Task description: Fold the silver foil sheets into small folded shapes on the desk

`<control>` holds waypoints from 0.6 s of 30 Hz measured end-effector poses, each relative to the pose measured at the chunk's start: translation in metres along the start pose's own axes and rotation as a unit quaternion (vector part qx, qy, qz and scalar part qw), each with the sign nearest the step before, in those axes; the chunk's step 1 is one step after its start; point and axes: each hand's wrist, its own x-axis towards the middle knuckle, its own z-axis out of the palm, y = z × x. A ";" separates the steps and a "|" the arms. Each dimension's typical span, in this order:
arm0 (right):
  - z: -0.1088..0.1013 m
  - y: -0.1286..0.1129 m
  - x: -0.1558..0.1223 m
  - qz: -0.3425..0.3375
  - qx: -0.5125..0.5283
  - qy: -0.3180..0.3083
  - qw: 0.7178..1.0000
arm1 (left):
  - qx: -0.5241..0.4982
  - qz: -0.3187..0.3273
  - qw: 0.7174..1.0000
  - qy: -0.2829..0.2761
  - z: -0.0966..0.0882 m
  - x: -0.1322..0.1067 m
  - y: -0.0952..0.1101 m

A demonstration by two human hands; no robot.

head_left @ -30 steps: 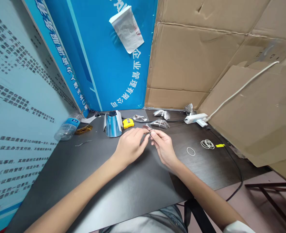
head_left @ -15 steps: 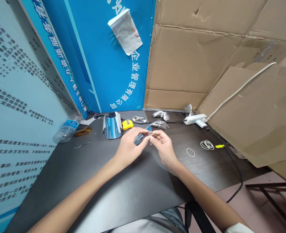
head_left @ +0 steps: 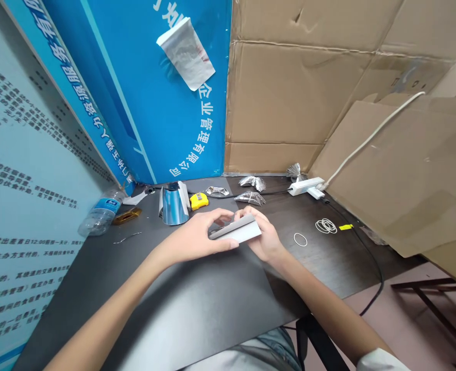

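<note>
A folded silvery-white sheet (head_left: pixel 243 233) with a darker crease is held above the desk between my two hands. My left hand (head_left: pixel 195 236) grips its left end, thumb along the near edge and fingers behind. My right hand (head_left: pixel 268 239) holds the right end; the sheet hides part of its fingers. Just beyond my left hand, a curved shiny blue sheet (head_left: pixel 174 206) stands on the desk beside a yellow tape measure (head_left: pixel 199 201). Bundles of silvery strips (head_left: pixel 250 198) lie behind my hands.
White rubber bands (head_left: pixel 325 226) and a power strip (head_left: pixel 307 186) with a black cable are on the right. To the left lie a plastic bottle (head_left: pixel 102 212), a brown tape piece (head_left: pixel 126 216) and a thin wire (head_left: pixel 127 237). Cardboard (head_left: pixel 282 93) and blue panels rise behind the desk.
The sheet has been turned, so its pale face shows where blue showed before. My left hand has spread wider around it. The view has shifted slightly to the right.
</note>
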 end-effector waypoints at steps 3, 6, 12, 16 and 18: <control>-0.002 0.002 0.001 0.017 0.023 -0.002 1.000 | 0.023 -0.020 1.000 -0.005 0.004 0.000 0.001; -0.006 0.005 0.002 0.041 0.045 0.006 0.998 | 0.028 -0.030 0.999 0.000 0.004 0.000 0.000; -0.008 0.007 0.004 0.056 0.074 -0.004 0.996 | 0.066 -0.028 0.994 0.077 0.004 0.001 -0.002; -0.009 0.012 0.006 0.024 0.047 -0.024 0.998 | 0.052 -0.050 0.985 0.157 0.010 0.002 -0.007; -0.010 0.017 0.006 0.014 0.029 -0.030 0.999 | 0.051 -0.059 0.980 0.183 0.013 0.002 -0.011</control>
